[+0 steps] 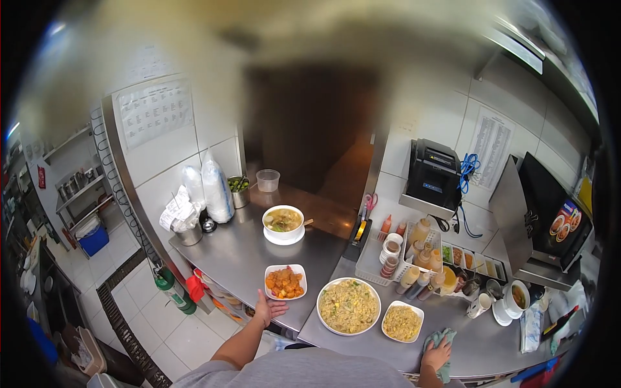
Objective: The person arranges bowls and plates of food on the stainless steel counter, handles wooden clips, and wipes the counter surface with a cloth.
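My left hand (270, 309) is open, palm up with its fingers stretched out, just below a square white bowl of orange, sauced pieces (285, 282). Whether the fingertips touch the bowl I cannot tell. At the counter's front edge on the right, my right hand (437, 354) holds a green cloth (445, 339) against the steel surface. Between my hands stand a large round bowl of fried rice (349, 306) and a smaller square bowl of fried rice (402, 322). Farther back, a white soup bowl (283, 221) sits on a white saucer with a spoon handle beside it.
White baskets of sauce bottles (424, 252) stand behind the rice, below a black printer (435, 167). At right are a soup cup (517, 296) and a monitor (555, 216). Plastic-wrapped stacks (217, 191) and a receipt holder (187, 233) stand back left. A green cylinder (173, 291) is on the floor.
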Motion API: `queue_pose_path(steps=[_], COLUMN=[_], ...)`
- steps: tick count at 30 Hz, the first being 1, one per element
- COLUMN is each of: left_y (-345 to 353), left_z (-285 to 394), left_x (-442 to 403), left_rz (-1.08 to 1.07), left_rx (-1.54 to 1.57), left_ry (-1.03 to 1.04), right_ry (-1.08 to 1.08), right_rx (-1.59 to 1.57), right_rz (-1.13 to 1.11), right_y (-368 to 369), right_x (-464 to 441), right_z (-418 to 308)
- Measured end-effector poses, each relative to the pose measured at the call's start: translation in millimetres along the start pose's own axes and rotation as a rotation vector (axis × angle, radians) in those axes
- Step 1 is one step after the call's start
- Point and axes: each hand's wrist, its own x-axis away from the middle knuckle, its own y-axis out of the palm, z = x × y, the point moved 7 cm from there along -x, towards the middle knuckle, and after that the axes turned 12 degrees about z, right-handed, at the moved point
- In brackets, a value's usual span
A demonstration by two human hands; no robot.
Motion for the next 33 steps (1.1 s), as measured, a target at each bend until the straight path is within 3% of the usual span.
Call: queue_pose_path(steps=[8, 10, 19, 25, 29, 31, 33], left_y=[-1.8, -2.1, 4.4, 7.6, 21.7, 49.3, 39.6], left_z=[-12.2, -4.6, 7.8, 6.5, 16.4, 25.9, 14.6], left_x=[-20.7, -13.6, 2.6, -38.6, -79.5, -96.2, -109.7], left_rz=[0.004, 0.115, 0.18, 0.19, 0.129, -0.008, -0.002], left_rx=[-0.009, -0.048, -0.072, -0.009, -0.119, 0.241, 0.106], left_ry=[-0.144, -0.079, -0.014, -0.088, -0.125, -0.128, -0.239], right_ry=[0.028, 0.023, 0.02, 0.022, 0.036, 0.041, 0.005], right_rx=[0.012, 0.025, 0.047, 0.035, 0.022, -0.011, 0.048], right_rz=[-0.003, 0.002, 0.012, 0.027, 0.013, -0.043, -0.077], right_y=[-4.1, 0.1, 5.5, 10.3, -0.6, -2.6, -1.8], right_x=[2.1, 3.5, 1.6, 1.9, 1.5, 0.2, 0.5], right_z=[-2.8, -0.5, 0.4, 4.8, -3.1, -5.4, -6.0])
